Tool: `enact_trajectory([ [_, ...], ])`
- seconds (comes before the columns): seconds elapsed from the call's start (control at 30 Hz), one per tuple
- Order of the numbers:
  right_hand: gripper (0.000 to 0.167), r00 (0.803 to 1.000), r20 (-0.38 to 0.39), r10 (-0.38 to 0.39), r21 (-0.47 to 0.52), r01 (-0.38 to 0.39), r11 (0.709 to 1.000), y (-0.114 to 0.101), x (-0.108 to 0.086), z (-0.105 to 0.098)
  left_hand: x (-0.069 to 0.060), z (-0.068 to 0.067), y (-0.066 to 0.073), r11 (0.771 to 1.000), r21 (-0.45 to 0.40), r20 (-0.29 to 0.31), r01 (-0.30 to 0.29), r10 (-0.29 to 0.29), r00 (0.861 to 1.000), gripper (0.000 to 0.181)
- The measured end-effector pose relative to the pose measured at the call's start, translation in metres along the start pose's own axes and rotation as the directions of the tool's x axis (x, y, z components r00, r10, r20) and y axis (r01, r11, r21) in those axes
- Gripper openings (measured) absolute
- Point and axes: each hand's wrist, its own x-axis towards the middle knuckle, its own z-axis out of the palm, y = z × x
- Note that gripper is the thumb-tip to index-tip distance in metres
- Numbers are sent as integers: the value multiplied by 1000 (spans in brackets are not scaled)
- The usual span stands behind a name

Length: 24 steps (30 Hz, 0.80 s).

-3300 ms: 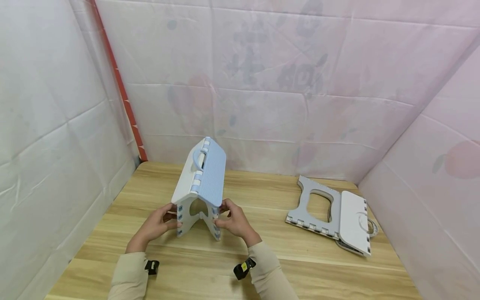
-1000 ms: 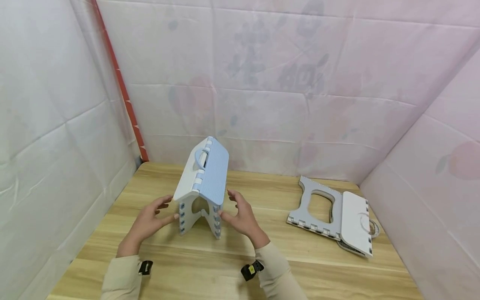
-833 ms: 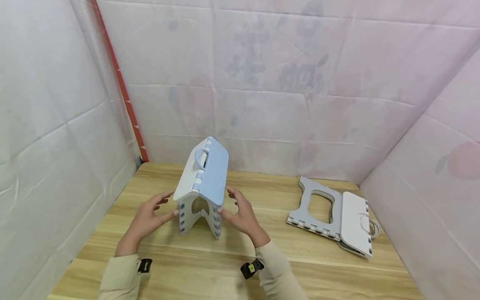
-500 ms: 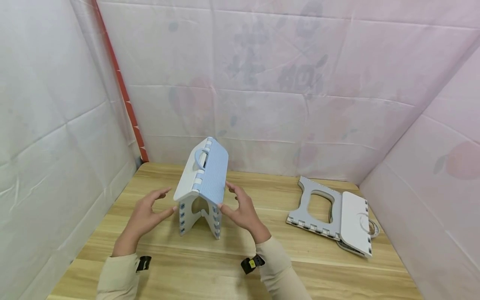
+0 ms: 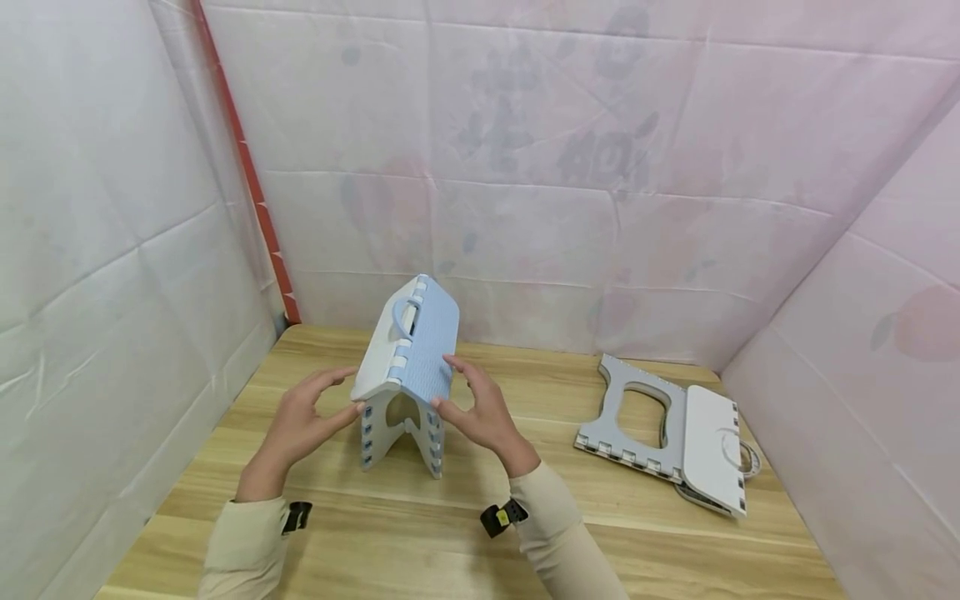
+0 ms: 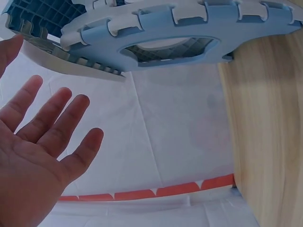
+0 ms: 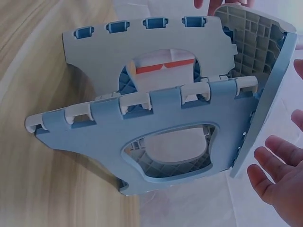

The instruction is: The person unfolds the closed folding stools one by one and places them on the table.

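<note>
A blue and white folding stool [image 5: 426,342] stands on the wooden table, half unfolded, its two seat panels peaked like a roof with a loop handle on the ridge. My left hand [image 5: 300,421] is at the white panel's lower near edge, thumb tip by the corner, fingers extended. On the other side my right hand [image 5: 483,412] has its thumb and fingertips at the blue panel [image 7: 267,104]. The left wrist view has the left hand [image 6: 42,142] with spread fingers below the stool [image 6: 165,28]. In the right wrist view the right hand [image 7: 284,184] has its fingers spread beside the panel.
A second folding stool [image 5: 712,442], grey and white, lies folded down on the right part of the wooden table [image 5: 420,550]. Pale printed sheets [image 5: 525,233] enclose the table at the back and both sides, with a red strip [image 5: 258,200] at the back left corner.
Both hands have let go of the stool's legs and risen to its seat panels. In the last half second the left hand has moved right, to the white panel's edge. The stool's shape looks unchanged.
</note>
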Motion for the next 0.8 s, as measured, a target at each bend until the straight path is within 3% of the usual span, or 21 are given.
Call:
enact_trajectory([
  [0.27,51,991,-5,-135,-18,135,991,-4,12,3,9,4,3,995,-18,-25,-101,100,995,50],
  [0.8,52,993,24,-114,-38,115,993,-12,23,6,19,12,6,991,-61,1,-115,115,993,46],
])
